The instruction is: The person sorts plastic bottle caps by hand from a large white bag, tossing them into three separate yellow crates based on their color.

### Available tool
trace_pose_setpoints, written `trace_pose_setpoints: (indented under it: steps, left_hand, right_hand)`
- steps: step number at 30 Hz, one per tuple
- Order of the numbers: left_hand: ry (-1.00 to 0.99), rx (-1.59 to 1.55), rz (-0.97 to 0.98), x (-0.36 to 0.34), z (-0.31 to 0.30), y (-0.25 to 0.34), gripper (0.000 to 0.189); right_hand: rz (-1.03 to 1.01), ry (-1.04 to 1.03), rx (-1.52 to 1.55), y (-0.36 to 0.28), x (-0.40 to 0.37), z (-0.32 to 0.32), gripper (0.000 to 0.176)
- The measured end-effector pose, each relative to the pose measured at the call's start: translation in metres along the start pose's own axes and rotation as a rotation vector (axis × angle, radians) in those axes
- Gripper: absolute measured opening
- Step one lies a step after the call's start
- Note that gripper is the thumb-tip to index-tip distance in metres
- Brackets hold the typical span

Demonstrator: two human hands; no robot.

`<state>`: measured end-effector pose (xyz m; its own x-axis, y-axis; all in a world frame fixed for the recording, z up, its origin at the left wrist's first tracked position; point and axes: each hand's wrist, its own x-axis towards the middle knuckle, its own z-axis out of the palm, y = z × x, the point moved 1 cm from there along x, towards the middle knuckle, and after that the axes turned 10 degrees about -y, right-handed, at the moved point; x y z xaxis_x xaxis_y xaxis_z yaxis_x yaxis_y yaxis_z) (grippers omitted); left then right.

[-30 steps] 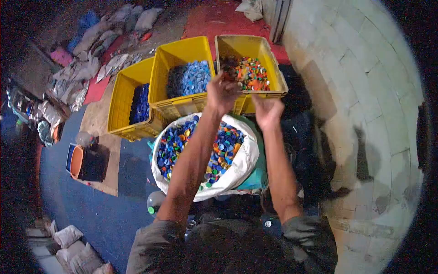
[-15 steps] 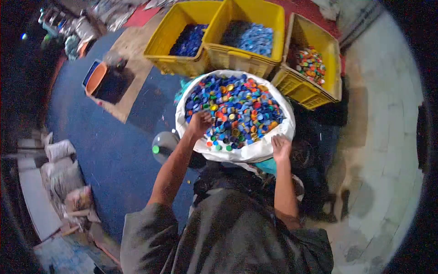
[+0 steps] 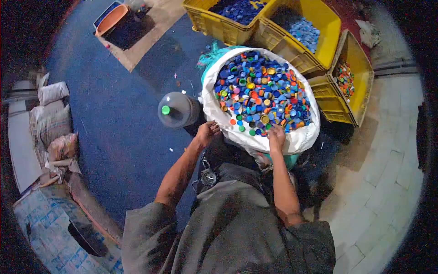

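Observation:
A white sack [image 3: 303, 145] with a rolled-down rim stands in front of me, filled with bottle caps [image 3: 269, 93] in blue, orange, green, yellow and other colours. My left hand [image 3: 208, 132] is at the sack's near left edge, its fingers curled closed beside the rim; what they hold, if anything, is hidden. Over the near edge of the caps is my right hand [image 3: 276, 138], with bent fingers drawn together at the caps next to a green one. Whether a cap is between those fingertips I cannot make out.
Behind the sack stand yellow crates: one of dark blue caps [image 3: 219, 28], one of light blue caps [image 3: 326, 45], one of mixed orange caps [image 3: 365, 102]. A large clear bottle [image 3: 179, 109] with a green cap is left of the sack. An orange tub [image 3: 112, 19] lies farther off.
My view has swung, so the sack and crates appear farther right. My left hand has left the caps for the near left rim. My right hand has moved from the right rim onto the near caps.

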<state>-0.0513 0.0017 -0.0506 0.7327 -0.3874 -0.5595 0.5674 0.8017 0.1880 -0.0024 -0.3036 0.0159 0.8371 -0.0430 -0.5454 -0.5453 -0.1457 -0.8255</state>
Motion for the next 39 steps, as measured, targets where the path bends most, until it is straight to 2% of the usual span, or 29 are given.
trace_pose_setpoints:
  steps: [3, 4, 5, 7, 8, 11, 15, 18, 21, 22, 26, 30, 36, 39]
  left_hand:
    - [0.033, -0.024, 0.009, -0.009, 0.027, 0.005, 0.020]
    - [0.341, 0.054, 0.034, -0.014, 0.056, 0.009, 0.019]
    - [0.296, 0.082, 0.024, -0.014, 0.049, 0.009, 0.012]
    - [0.204, 0.140, 0.008, -0.011, 0.029, 0.011, 0.025]
    - [0.179, 0.155, 0.004, -0.008, 0.020, 0.011, 0.028]
    - [0.176, 0.143, 0.011, -0.005, 0.005, 0.014, 0.028]
    - [0.120, 0.104, 0.014, -0.014, 0.011, 0.031, 0.018]
    - [0.136, 0.085, 0.017, -0.016, 0.013, 0.037, 0.017]
    - [0.073, -0.048, 0.070, -0.008, -0.002, 0.033, 0.013]
    - [0.156, -0.012, 0.055, -0.012, 0.010, 0.036, 0.018]
    - [0.056, -0.063, 0.051, -0.013, 0.014, 0.033, 0.023]
    - [0.159, 0.015, 0.042, -0.015, 0.020, 0.026, 0.023]
    - [0.129, 0.057, 0.067, -0.007, -0.001, 0.015, 0.009]
    - [0.258, 0.127, 0.071, -0.011, 0.004, 0.016, 0.011]
  right_hand:
    - [-0.068, -0.008, -0.139, 0.012, 0.015, 0.025, 0.036]
    - [-0.096, -0.019, -0.218, 0.016, 0.021, 0.031, 0.035]
    - [-0.114, -0.032, -0.167, 0.019, 0.023, 0.038, 0.034]
    - [-0.154, -0.055, -0.061, 0.018, 0.027, 0.055, 0.034]
    - [-0.078, -0.056, -0.078, 0.018, 0.030, 0.062, 0.032]
    - [-0.136, -0.041, -0.221, 0.025, 0.040, 0.078, 0.032]
    - [-0.106, -0.064, -0.196, 0.005, 0.037, 0.104, 0.034]
    - [-0.186, -0.091, -0.144, 0.015, 0.048, 0.115, 0.034]
    - [-0.187, -0.055, -0.409, 0.005, 0.051, 0.121, 0.034]
    - [-0.209, -0.062, -0.372, 0.007, 0.053, 0.123, 0.034]
    - [-0.332, -0.021, -0.592, 0.003, 0.058, 0.129, 0.034]
    - [-0.495, -0.006, -0.774, -0.015, 0.061, 0.136, 0.036]
    - [-0.632, -0.113, -0.950, -0.037, 0.067, 0.146, 0.047]
    - [-0.637, -0.159, -1.085, -0.033, 0.073, 0.149, 0.052]
